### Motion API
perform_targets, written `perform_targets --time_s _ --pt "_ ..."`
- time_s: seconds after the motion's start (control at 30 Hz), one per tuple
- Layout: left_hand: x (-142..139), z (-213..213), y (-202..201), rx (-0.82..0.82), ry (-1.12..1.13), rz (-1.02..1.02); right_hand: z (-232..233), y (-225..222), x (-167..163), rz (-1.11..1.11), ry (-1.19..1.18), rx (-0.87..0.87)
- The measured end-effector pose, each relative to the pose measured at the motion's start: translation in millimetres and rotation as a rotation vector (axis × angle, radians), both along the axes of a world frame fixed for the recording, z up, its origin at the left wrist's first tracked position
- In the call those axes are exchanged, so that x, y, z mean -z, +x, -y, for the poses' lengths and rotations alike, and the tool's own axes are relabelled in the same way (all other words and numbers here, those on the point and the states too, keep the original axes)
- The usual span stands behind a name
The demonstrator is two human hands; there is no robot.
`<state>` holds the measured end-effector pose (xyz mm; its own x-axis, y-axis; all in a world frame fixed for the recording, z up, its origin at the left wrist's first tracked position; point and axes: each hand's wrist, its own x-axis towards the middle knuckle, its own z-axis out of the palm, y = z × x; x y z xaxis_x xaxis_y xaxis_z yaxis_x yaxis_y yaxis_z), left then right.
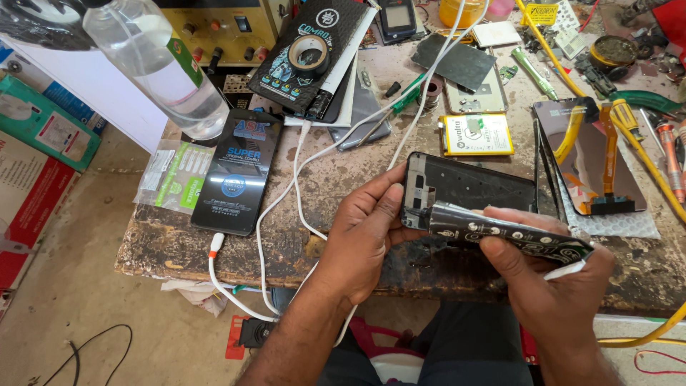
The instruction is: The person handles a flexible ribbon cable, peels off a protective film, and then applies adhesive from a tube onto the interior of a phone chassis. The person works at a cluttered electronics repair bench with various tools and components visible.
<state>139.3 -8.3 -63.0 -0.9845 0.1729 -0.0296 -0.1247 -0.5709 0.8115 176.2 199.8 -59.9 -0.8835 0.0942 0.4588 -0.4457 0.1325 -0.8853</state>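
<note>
- At the centre of the frame, the left hand (364, 232) grips the left end of a black phone frame (471, 187), thumb on top and fingers curled beneath, clamped on its edge.
- The right hand (550, 275), lower right, pinches a flattened black glue tube (511, 234) with pale round marks; its nozzle end touches the frame's lower left corner.
- The frame is held just above the worn wooden workbench (343, 179), close to its front edge.
- White cables (296, 182) loop across the bench just left of the left hand and drop over the front edge.
- Left of centre lies a flat black rectangular package (236, 171) with blue and red print, and beside it a clear bag with a green label (175, 175).
- A clear plastic bottle (161, 68) with a green label leans in from the upper left.
- At upper centre, a roll of black tape (309, 57) sits on another black package.
- Above the frame lies a phone battery (475, 134) with a yellow-and-white label.
- To the right, a phone screen with orange ribbon cables (597, 161) lies flat, near screwdrivers (668, 150) and a yellow cable (564, 71).
- Open bench space is narrow, mostly between the cables and the frame; bare floor (107, 307) shows at lower left.
</note>
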Motion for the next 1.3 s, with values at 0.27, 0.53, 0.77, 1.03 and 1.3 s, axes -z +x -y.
perform_targets --time_s 0.27,0.53,0.77,1.03,1.3 --pt "0.2 0.3 -0.7 -0.012 -0.048 0.03 -3.9 0.3 2.3 0.023 0.029 -0.004" --pt "0.6 0.3 -0.6 -0.011 -0.039 0.029 -6.2 0.7 5.6 -0.003 0.02 -0.022" --pt "3.0 0.6 -0.7 -0.009 -0.043 0.008 -7.4 0.8 5.5 0.039 0.008 -0.034" --pt "4.5 0.5 -1.2 -0.01 -0.024 0.015 -7.0 0.8 2.7 -0.013 0.042 -0.081" --pt "0.4 1.8 -0.3 -0.011 -0.085 0.051 -6.5 -0.2 -2.0 -0.047 0.053 -0.136"
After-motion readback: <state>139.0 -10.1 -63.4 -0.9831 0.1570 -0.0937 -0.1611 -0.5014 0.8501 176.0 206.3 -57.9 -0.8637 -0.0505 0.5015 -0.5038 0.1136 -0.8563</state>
